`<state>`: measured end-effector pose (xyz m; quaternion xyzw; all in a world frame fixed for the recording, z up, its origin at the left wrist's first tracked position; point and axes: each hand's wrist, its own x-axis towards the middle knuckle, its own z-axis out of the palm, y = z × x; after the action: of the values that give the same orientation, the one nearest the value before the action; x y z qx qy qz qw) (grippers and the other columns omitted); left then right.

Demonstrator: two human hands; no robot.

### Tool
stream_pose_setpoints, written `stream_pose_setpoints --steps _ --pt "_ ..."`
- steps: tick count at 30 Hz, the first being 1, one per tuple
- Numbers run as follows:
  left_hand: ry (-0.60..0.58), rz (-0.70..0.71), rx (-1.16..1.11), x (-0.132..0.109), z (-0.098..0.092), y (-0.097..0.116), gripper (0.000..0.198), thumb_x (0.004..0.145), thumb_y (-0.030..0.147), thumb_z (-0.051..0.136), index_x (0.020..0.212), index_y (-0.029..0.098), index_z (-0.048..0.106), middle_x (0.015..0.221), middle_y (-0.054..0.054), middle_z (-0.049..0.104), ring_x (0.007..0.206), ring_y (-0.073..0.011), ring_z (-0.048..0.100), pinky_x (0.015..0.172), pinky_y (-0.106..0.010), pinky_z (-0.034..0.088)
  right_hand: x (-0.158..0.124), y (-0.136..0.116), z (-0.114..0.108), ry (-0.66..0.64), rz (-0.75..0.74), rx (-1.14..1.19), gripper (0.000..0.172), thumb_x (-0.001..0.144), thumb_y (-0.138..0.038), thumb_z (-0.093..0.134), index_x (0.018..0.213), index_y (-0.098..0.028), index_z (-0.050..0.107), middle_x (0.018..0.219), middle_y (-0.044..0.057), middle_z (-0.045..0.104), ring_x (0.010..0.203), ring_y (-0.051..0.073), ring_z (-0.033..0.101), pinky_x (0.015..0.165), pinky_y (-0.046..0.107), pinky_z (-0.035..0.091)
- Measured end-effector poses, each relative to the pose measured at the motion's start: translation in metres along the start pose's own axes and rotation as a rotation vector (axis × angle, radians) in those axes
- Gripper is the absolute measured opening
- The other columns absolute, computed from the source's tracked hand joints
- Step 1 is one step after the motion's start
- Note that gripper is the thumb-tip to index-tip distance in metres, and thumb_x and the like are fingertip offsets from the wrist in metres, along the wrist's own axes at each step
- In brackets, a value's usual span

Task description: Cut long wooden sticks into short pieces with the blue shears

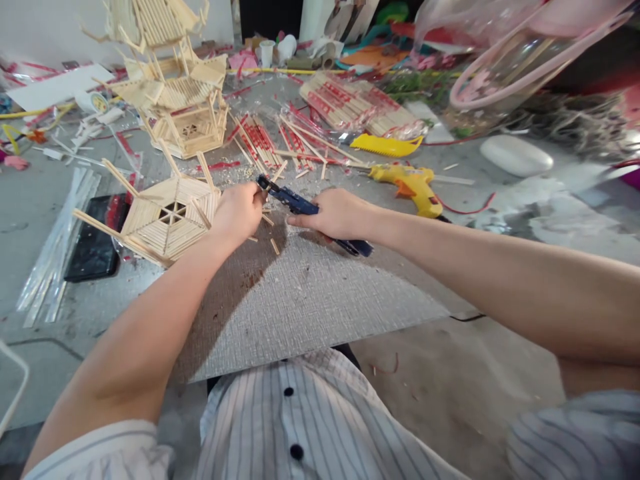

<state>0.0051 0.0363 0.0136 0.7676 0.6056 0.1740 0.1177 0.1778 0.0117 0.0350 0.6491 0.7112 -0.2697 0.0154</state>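
My right hand [340, 215] is wrapped round a pair of dark blue cutters [295, 200], whose head points up and left. At that head, my left hand [239, 212] is closed in a pinch; whatever lies between its fingertips is too small and hidden to name. Just left of this hand, and partly covered by it, sits a hexagonal frame of wooden sticks [143, 217] with several legs sticking up and a spoked opening in its middle. Short cut stick pieces [275, 246] lie on the table below the hands.
A tiered stick pagoda [193, 93] stands at the back left. Rightward lie a yellow glue gun [417, 187], a yellow-handled saw [387, 144] and bagged sticks [345, 103]. Clear glue sticks [60, 247] and a black phone [93, 247] are at left. A white oval object [517, 155] rests far right.
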Motion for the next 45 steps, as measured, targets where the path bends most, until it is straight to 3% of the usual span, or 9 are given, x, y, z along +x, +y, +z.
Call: stream_pose_setpoints --steps 5,10,21,28,45 --pt "-0.097 -0.015 0.082 -0.001 0.007 0.002 0.031 0.085 0.03 0.037 0.086 0.014 0.064 0.084 -0.013 0.066 0.083 -0.0224 0.061 0.072 -0.032 0.044 0.005 0.004 0.004 -0.069 0.024 -0.007 0.052 0.076 -0.061 0.046 0.049 -0.017 0.052 0.047 0.003 0.055 0.045 0.011 0.051 0.056 0.026 0.041" --pt "-0.09 -0.025 0.135 -0.003 0.009 0.002 0.031 0.086 0.03 0.036 0.089 0.015 0.063 0.089 -0.014 0.067 0.087 -0.0248 0.061 0.074 -0.035 0.045 0.008 0.003 0.004 -0.11 0.038 0.01 0.054 0.076 -0.062 0.045 0.048 -0.017 0.052 0.046 0.004 0.056 0.043 0.011 0.053 0.056 0.026 0.043" --pt "-0.086 -0.031 0.169 -0.003 0.01 0.003 0.032 0.087 0.032 0.035 0.093 0.017 0.062 0.093 -0.013 0.067 0.087 -0.0231 0.062 0.073 -0.034 0.045 0.009 0.005 0.008 -0.078 0.029 -0.005 0.05 0.077 -0.06 0.044 0.053 -0.017 0.05 0.047 0.005 0.056 0.044 0.013 0.053 0.052 0.026 0.04" --pt "-0.058 -0.01 0.178 -0.003 0.011 0.002 0.03 0.087 0.03 0.036 0.09 0.017 0.062 0.092 -0.013 0.067 0.087 -0.0263 0.063 0.071 -0.037 0.046 0.012 0.007 0.012 -0.029 0.023 0.005 0.048 0.075 -0.061 0.046 0.051 -0.019 0.047 0.044 0.003 0.054 0.043 0.013 0.051 0.051 0.027 0.039" --pt "0.006 0.004 0.14 -0.002 0.014 0.002 0.025 0.086 0.028 0.04 0.083 0.017 0.062 0.084 -0.012 0.067 0.078 -0.023 0.063 0.067 -0.035 0.046 0.013 0.01 0.013 0.022 0.011 0.034 0.048 0.074 -0.059 0.049 0.047 -0.018 0.048 0.042 0.004 0.053 0.044 0.013 0.052 0.052 0.027 0.039"
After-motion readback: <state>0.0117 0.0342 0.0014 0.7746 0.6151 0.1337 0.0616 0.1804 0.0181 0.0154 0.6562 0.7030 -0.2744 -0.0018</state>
